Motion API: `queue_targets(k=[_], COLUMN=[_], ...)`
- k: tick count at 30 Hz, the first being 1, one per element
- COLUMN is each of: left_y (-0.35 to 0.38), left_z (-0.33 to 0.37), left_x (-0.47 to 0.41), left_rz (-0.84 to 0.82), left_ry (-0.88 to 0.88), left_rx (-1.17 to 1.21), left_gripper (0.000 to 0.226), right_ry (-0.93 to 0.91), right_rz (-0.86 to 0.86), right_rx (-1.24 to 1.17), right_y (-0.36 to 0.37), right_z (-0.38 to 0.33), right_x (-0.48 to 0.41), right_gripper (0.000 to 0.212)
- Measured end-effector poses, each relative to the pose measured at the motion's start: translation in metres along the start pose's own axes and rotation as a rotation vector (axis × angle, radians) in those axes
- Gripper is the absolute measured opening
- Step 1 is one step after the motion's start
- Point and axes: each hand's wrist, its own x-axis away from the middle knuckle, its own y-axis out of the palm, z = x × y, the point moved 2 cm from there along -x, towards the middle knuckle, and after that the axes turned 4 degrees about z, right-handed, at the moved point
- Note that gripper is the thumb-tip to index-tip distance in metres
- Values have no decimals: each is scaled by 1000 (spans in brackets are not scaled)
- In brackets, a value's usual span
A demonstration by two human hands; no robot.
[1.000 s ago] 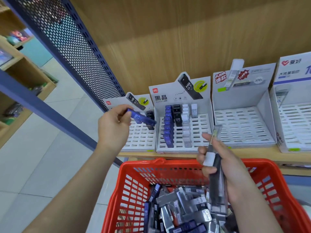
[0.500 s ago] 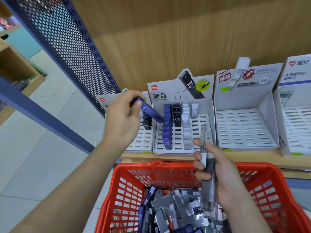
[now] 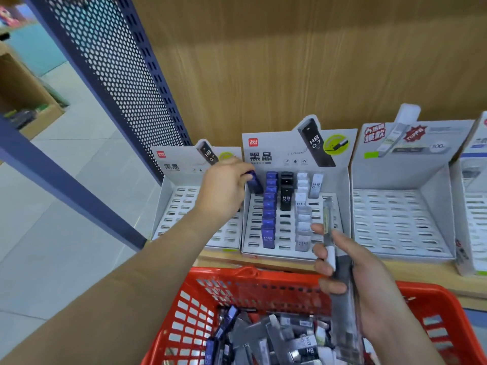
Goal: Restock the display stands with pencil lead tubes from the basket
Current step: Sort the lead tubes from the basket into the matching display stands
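Head view: left hand (image 3: 224, 192) pinches a blue tube (image 3: 254, 182) over the middle stand (image 3: 279, 144); right hand (image 3: 371, 283) grips clear tubes (image 3: 344, 306). Restocking judged early (basket (image 3: 263, 288) heaped, right stand (image 3: 395, 222) bare).

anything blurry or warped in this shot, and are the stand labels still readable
Head view: blue tube in the left hand is motion-smeared; clear tubes in the right hand look soft; rightmost stand leans from wide-angle distortion; HB 0.7 on the middle stand reads fine.
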Motion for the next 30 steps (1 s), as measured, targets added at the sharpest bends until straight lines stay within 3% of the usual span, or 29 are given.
queue_targets(k=[4, 8, 12, 20, 23, 27, 30], left_y=[0, 1, 6, 14, -3, -29, -39], left_z=[3, 6, 5, 4, 29, 78, 90], left_x=[-6, -6, -9, -7, 7, 35, 51], left_rz=[-68, -154, -47, -33, 11, -94, -175], left_ry=[114, 93, -81, 22, -149, -517, -530], left_rx=[-76, -107, -79, -206, -5, 740, 845], left_gripper=[14, 18, 14, 16, 17, 17, 17], right_ry=[9, 11, -18, -60, -109, -185, -209], right_rz=[11, 12, -7, -39, -32, 36, -14], right_rx=[8, 13, 24, -18, 56, 305, 413], right_y=[3, 4, 5, 12, 12, 16, 23], right_z=[1, -2, -7, -5, -7, -15, -18], right_x=[-3, -5, -4, 3, 9, 20, 28], right_gripper=[35, 33, 33, 35, 32, 25, 12])
